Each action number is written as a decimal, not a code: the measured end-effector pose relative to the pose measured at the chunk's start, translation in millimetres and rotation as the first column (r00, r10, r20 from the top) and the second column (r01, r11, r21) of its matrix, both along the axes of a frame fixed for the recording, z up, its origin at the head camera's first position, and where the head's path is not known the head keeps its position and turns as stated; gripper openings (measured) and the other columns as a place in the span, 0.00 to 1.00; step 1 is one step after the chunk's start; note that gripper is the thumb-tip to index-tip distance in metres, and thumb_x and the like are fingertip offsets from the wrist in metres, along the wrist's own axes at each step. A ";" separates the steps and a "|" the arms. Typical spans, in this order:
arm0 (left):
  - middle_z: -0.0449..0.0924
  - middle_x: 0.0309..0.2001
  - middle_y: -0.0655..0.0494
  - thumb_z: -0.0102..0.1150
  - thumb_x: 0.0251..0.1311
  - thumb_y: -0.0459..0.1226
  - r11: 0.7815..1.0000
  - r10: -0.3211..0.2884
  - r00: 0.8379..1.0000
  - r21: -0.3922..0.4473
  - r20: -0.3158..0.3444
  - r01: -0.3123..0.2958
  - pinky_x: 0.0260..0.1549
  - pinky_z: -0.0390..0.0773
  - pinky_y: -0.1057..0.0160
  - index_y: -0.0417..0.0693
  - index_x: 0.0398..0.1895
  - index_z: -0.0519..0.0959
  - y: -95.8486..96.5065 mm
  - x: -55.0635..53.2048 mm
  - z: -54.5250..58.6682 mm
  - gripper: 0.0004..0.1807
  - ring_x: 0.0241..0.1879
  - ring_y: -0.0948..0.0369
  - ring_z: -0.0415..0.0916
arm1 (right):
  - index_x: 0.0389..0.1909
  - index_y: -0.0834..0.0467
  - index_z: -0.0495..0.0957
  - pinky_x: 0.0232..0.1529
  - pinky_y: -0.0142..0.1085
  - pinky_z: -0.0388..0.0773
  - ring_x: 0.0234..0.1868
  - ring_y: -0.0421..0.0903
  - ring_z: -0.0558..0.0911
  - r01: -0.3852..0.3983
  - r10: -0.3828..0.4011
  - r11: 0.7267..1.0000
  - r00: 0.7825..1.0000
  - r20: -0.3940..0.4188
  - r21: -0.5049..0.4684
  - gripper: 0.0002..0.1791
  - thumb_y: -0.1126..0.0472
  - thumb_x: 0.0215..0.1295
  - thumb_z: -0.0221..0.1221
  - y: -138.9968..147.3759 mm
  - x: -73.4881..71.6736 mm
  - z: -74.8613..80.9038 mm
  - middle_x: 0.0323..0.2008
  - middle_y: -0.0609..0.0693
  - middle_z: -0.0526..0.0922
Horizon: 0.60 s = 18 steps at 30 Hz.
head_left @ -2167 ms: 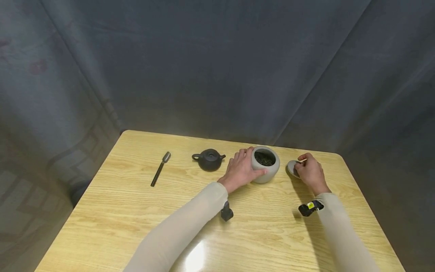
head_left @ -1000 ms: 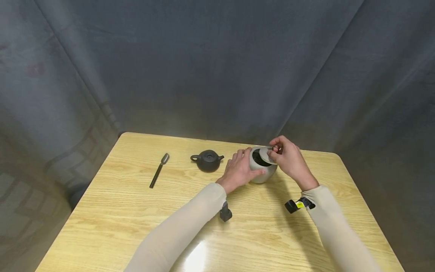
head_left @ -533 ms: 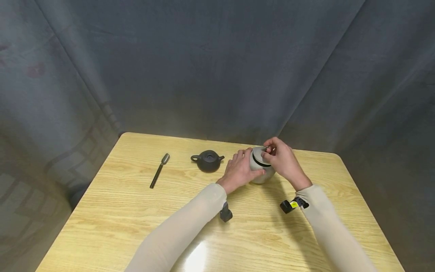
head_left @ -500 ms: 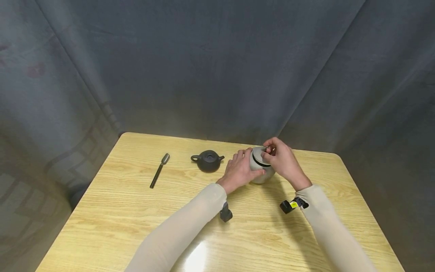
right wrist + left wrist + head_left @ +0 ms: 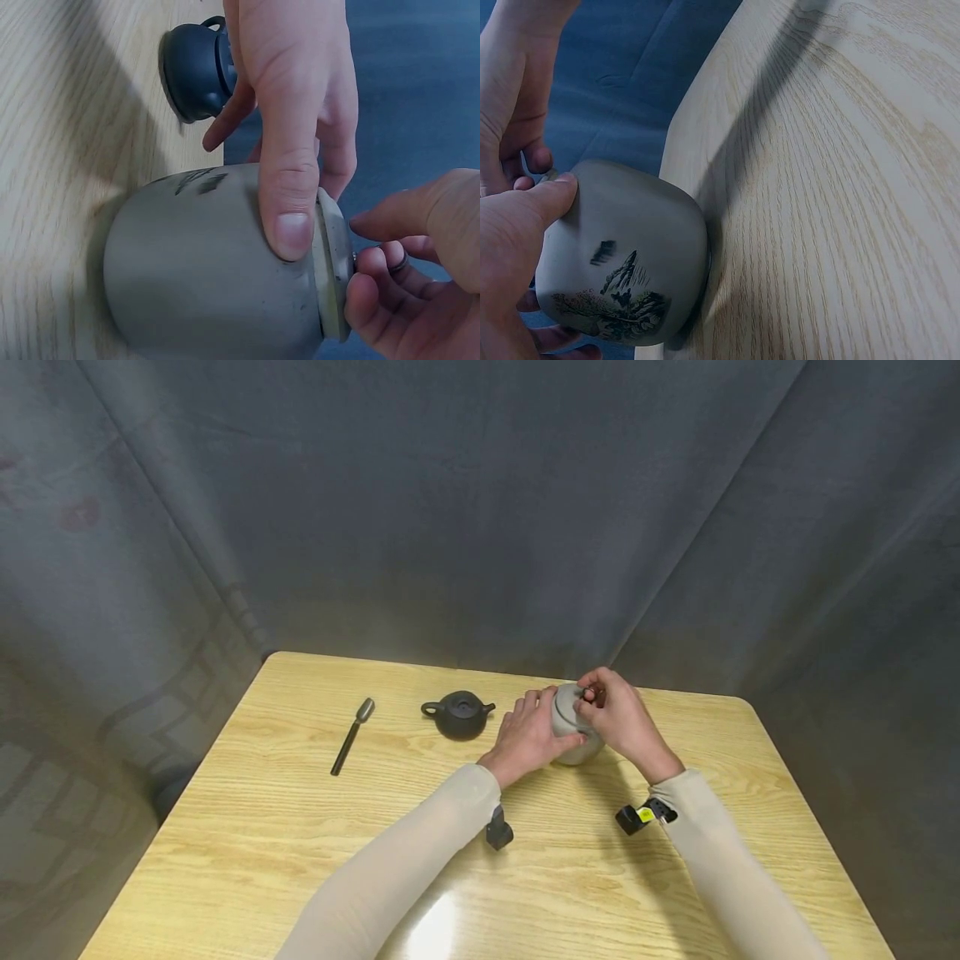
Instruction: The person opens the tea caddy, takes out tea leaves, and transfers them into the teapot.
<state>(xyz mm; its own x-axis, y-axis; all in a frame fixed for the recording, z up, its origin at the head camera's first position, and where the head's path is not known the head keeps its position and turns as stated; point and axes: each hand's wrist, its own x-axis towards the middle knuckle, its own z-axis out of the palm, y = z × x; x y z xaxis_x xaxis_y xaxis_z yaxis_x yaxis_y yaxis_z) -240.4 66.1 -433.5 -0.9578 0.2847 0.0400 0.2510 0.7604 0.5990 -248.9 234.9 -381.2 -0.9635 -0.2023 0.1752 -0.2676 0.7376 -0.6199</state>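
A grey round jar (image 5: 576, 755) stands at the table's back right, with a dark landscape picture on its side in the left wrist view. My left hand (image 5: 528, 735) grips the jar around its left side, the thumb across the front near the rim. My right hand (image 5: 630, 722) pinches the grey lid (image 5: 568, 700) from above at its middle, where a small dark ring shows among the fingers. The lid covers the jar's mouth. In the right wrist view a thin pale band runs between lid and jar. The jar's contents are hidden.
Left of the jar stands a small dark teapot (image 5: 461, 716), its spout toward my left hand. Farther left lies a scoop (image 5: 352, 737) with a dark handle and metal head. Grey curtains (image 5: 465, 527) hang around the wooden table (image 5: 300, 860).
My right hand has lifted the lid from the table on the right, carried it left over the jar and lowered it onto the mouth. The left hand has kept its hold on the jar.
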 end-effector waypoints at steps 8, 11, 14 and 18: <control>0.69 0.73 0.51 0.65 0.66 0.65 1.000 -0.003 1.000 -0.005 0.013 0.003 0.63 0.76 0.48 0.54 0.83 0.57 0.2 -0.9 0.5 0.51 0.67 0.53 0.72 | 0.54 0.64 0.78 0.38 0.35 0.72 0.40 0.50 0.75 -0.011 0.010 0.999 1.000 0.020 0.030 0.12 0.65 0.74 0.65 -0.7 1.6 -2.4 0.42 0.58 0.76; 0.69 0.74 0.50 0.65 0.66 0.65 1.000 -0.001 1.000 -0.003 0.015 0.001 0.64 0.76 0.48 0.54 0.84 0.57 0.1 -1.0 1.0 0.51 0.67 0.53 0.72 | 0.54 0.63 0.78 0.37 0.36 0.71 0.39 0.50 0.75 -0.019 0.018 0.999 0.999 0.030 0.028 0.12 0.64 0.75 0.64 -0.5 0.9 -4.0 0.42 0.57 0.76; 0.69 0.74 0.50 0.66 0.66 0.66 1.000 0.001 1.000 -0.005 0.018 -0.001 0.64 0.76 0.48 0.54 0.84 0.57 0.3 -0.9 1.2 0.52 0.67 0.53 0.72 | 0.55 0.64 0.77 0.37 0.36 0.71 0.39 0.50 0.74 -0.035 0.034 0.999 0.999 0.041 0.032 0.12 0.63 0.77 0.63 0.6 -0.1 -6.5 0.43 0.57 0.75; 0.69 0.74 0.50 0.66 0.65 0.66 1.000 0.004 1.000 -0.006 0.014 -0.004 0.64 0.76 0.48 0.54 0.83 0.58 0.9 -1.0 0.6 0.52 0.68 0.53 0.72 | 0.56 0.65 0.77 0.39 0.37 0.72 0.41 0.50 0.74 -0.061 0.058 0.997 0.996 0.064 0.054 0.13 0.63 0.78 0.61 2.9 -1.1 -7.9 0.44 0.57 0.74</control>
